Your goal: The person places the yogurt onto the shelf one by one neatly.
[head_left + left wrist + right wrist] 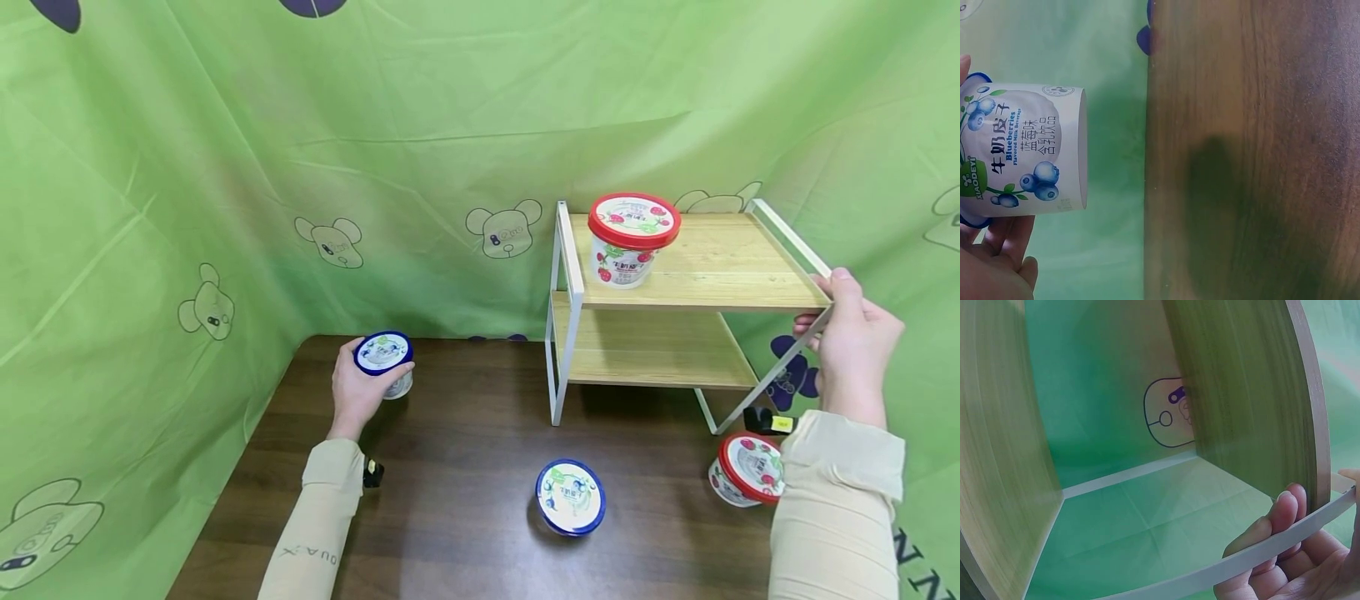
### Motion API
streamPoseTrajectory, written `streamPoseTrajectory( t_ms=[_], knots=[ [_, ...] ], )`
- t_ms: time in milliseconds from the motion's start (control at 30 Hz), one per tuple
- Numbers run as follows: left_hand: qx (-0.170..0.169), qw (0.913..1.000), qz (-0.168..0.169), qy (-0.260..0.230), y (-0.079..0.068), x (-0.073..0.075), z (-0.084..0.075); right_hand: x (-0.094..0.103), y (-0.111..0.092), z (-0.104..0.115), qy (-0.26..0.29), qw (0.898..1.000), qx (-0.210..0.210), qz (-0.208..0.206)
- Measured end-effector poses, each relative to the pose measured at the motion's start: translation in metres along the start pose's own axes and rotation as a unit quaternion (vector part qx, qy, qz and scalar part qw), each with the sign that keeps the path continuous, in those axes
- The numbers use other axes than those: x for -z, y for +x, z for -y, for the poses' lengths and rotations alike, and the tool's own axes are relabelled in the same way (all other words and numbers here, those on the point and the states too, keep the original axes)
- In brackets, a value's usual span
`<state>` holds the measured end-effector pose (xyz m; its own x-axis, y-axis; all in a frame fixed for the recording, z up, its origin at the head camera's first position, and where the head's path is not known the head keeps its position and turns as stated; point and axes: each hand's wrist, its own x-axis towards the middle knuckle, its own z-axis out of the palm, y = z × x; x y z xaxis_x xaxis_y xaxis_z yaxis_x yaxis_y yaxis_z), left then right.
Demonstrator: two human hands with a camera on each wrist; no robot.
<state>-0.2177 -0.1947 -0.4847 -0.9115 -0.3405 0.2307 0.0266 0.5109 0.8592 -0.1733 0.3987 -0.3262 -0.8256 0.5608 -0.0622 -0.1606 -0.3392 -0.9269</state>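
A: Taking the middle of the head view as the dial, where's the left hand (356, 393)?

B: Eight o'clock. I have its thumb and fingers pinching a blueberry tub (383, 353) near the lid, held upright just off the tabletop (457, 450). I'd call this the carrying step.

A: And the right hand (857, 342)?

B: Three o'clock, fingers curled round the side bar (787, 237) of the shelf rack (637, 350), apparently steadying it.

A: Other tubs?

B: One strawberry tub (633, 218) sits on the rack's upper board (727, 258), toward its nine o'clock end. A second blueberry tub (570, 497) stands at five o'clock; another strawberry tub (750, 467), partly hidden by my sleeve (836, 517), at four.

A: What does the next move call for?

B: In my judgement, a level tub, a firm pinch until its base has support, and a still rack.
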Motion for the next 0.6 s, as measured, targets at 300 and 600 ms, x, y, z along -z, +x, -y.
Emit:
streamPoseTrajectory(
  t_ms=[300,600],
  knots=[
    [-0.020,0.9998,0.002,0.009,-0.004,-0.003,-0.012,0.000,0.002,-0.001,-0.003,1.000,-0.001,-0.001],
    [-0.050,0.9987,0.000,0.014,-0.005,-0.006,-0.022,0.001,0.002,-0.002,0.004,1.000,0.001,0.000]
  ],
)
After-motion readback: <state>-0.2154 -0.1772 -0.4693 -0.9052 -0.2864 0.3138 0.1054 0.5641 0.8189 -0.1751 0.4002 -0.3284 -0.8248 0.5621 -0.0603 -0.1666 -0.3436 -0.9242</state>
